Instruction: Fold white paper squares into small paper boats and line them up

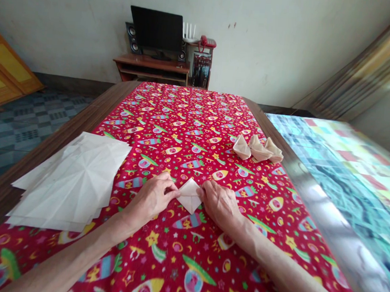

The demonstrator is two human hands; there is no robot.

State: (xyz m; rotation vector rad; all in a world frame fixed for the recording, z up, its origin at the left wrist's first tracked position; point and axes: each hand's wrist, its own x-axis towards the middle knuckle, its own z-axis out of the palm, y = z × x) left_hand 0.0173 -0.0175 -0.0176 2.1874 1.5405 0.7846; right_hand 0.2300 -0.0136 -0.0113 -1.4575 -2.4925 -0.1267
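Between my two hands a small piece of folded white paper lies on the red patterned cloth, diamond-shaped with a crease across it. My left hand pinches its left corner between thumb and fingers. At the right corner my right hand grips the paper with curled fingers; part of its fingertips is hidden. To the left rests a stack of creased white paper sheets, the top one marked with folds radiating from its middle. Beyond my right hand stand three folded paper pieces in a row, close together.
The red cloth covers a dark wooden table. On a desk by the far wall are a monitor, speakers and a red telephone. A bed with a patterned cover adjoins the right side; a yellow cabinet stands left.
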